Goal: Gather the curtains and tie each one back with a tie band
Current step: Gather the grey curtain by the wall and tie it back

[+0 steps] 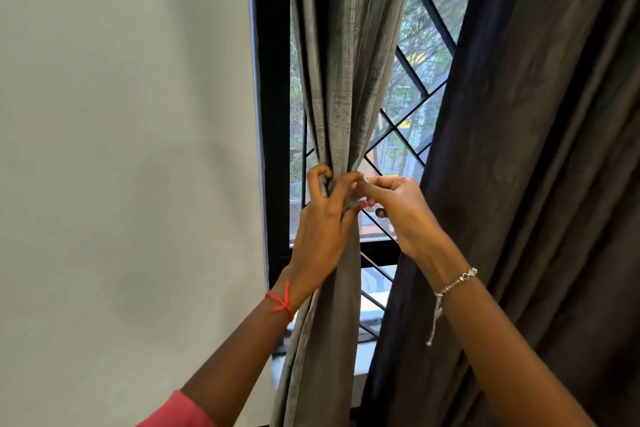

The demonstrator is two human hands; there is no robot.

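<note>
Left hand (322, 222), right hand (398, 208) pinch curtain (343, 97) between fingers (320, 170).

No text, label, brand, number or sign can be read anywhere, neither on the grey curtain (341, 87) nor the wall (131, 149)

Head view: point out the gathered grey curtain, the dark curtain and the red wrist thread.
grey curtain (346, 80): head view, on the folds above its gathered waist.
dark curtain (536, 149): head view, middle of the panel on the right.
red wrist thread (284, 304): head view, on its knot at the left wrist.
</note>
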